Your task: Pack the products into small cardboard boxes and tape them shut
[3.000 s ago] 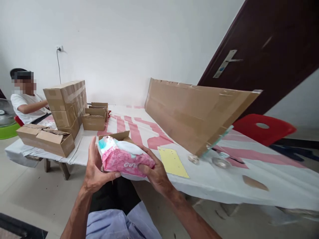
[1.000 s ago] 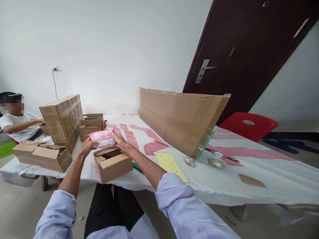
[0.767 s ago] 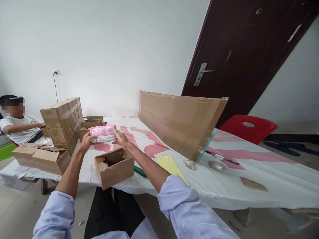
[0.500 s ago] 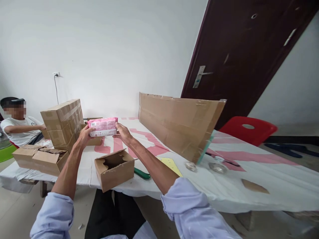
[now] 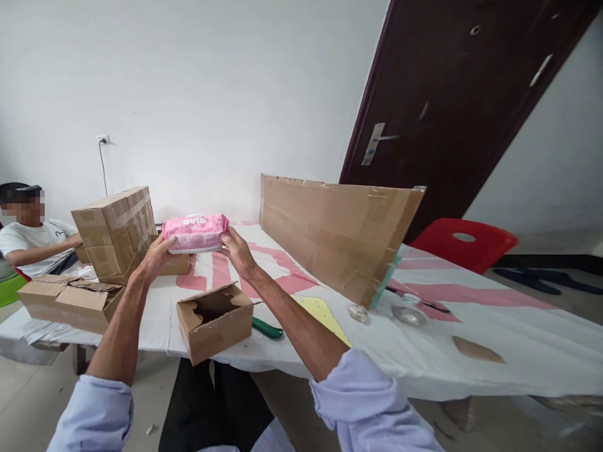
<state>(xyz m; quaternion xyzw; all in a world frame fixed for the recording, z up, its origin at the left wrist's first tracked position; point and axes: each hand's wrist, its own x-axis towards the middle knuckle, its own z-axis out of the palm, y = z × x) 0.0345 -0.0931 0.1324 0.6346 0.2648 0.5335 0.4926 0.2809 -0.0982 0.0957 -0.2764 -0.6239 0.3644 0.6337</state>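
A pink soft pack, which looks like a packet of wet wipes (image 5: 195, 233), is held up above the table between both hands. My left hand (image 5: 159, 254) grips its left end, thumb on the near side. My right hand (image 5: 238, 251) pinches its right end. Below the pack, at the table's near edge, stands an open cardboard box (image 5: 217, 326) with its flaps up and a dark inside. A green-handled tool (image 5: 267, 328) lies just right of that box, partly hidden by it.
Stacked taped boxes (image 5: 113, 232) and a longer carton (image 5: 70, 304) stand at left, near a seated person (image 5: 38, 238). A tall cardboard panel (image 5: 334, 232) crosses the table (image 5: 400, 364). Tape rolls (image 5: 409, 315), a yellow sheet (image 5: 323, 314) and a red chair (image 5: 471, 245) are rightward.
Both hands have tilted the pink pack, so its top face with white lettering shows more than before. It is still held at both ends. The view has shifted slightly.
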